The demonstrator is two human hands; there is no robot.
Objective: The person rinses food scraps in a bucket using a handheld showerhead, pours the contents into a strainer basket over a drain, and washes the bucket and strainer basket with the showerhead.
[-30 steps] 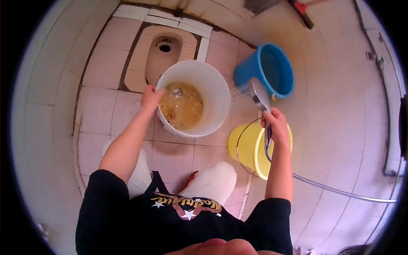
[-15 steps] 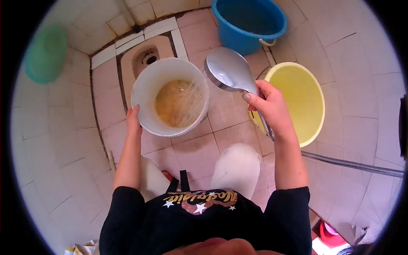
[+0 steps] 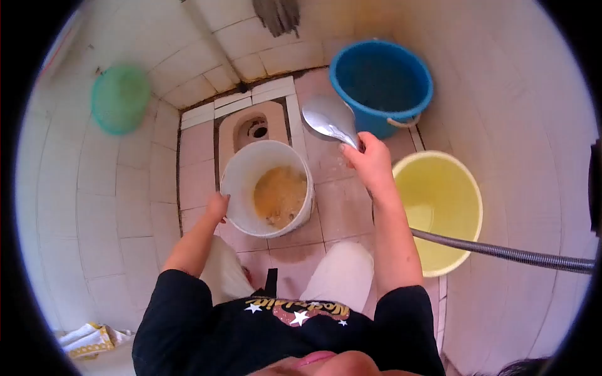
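your left hand (image 3: 217, 207) is holding the white bucket (image 3: 241, 183) by its rim, near the squat toilet (image 3: 233, 133), and your right hand (image 3: 371, 160) is gripping the shower head (image 3: 329, 119); you seem to be rinsing, the next move likely calling for steady aim into the bucket.

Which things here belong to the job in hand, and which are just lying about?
In the job:
white bucket, left hand at its rim
murky water inside it
shower head, in the right hand
hose

Apparently not in use now:
blue bucket
yellow bucket
green basket
toilet, a fixture
crumpled white-and-yellow item, unclear what
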